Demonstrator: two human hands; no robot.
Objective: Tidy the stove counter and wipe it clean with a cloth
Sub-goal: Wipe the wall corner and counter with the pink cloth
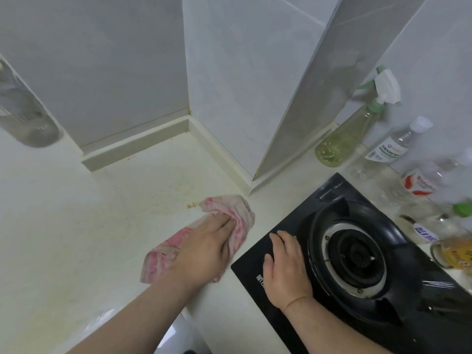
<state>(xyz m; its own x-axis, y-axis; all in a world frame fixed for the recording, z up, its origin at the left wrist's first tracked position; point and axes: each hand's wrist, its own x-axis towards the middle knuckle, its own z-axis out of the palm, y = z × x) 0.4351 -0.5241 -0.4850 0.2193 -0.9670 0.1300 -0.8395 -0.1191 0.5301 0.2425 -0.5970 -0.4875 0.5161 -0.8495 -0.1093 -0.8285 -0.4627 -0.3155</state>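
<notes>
A pink and white cloth (238, 213) lies crumpled on the cream counter (76, 226), left of the stove. My left hand (204, 249) presses down on the cloth with its fingers bunching the fabric. A black single-burner gas stove (357, 251) sits at an angle on the counter's right side. My right hand (286, 269) rests flat on the stove's left front corner, fingers straight, holding nothing. A small yellowish crumb (192, 205) lies on the counter just beyond the cloth.
Behind the stove stand a green-topped spray bottle (357, 129), clear bottles (393, 146) and several jars (452, 251) along the right wall. A glass jar (28, 118) stands far left. White tiled walls and a box column (229, 98) close off the back. Yellowish stains mark the counter.
</notes>
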